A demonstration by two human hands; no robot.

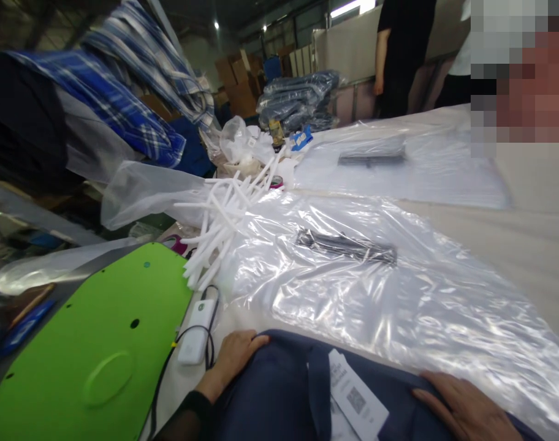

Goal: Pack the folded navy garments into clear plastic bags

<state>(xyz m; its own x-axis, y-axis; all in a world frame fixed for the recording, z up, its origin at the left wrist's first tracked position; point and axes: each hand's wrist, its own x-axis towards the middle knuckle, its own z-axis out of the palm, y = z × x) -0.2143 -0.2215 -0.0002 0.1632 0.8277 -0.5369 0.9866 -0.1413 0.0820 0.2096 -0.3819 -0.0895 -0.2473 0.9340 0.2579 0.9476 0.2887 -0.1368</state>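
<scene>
Resting flat with fingers spread, the left hand (233, 361) presses on the near left corner of a navy garment (284, 392) lying at the near edge of the table (537, 233), while the right hand (463, 407) lies open, palm down, on the garment's right side; neither hand is clamped on anything. One white paper tag (355, 398) with a printed code sits on the garment between the two hands. Just left of the left hand lies one white power bank (197, 331) with a black cable, touching one bright green board (91, 349) that overhangs the table's left edge. Beyond the garment spreads a clear plastic bag (376, 294) with one dark strip (346, 246) on it; a second dark strip (371, 158) lies on more plastic toward the far edge. A heap of white plastic sticks (224, 220), too many to count, sits at the bag's left edge. Blue plaid shirts (123, 92) hang at the left, cardboard boxes (238, 79) stand in the room behind, and one person in black (401, 49) stands past the far edge. Bare pale tabletop lies open along the right side.
</scene>
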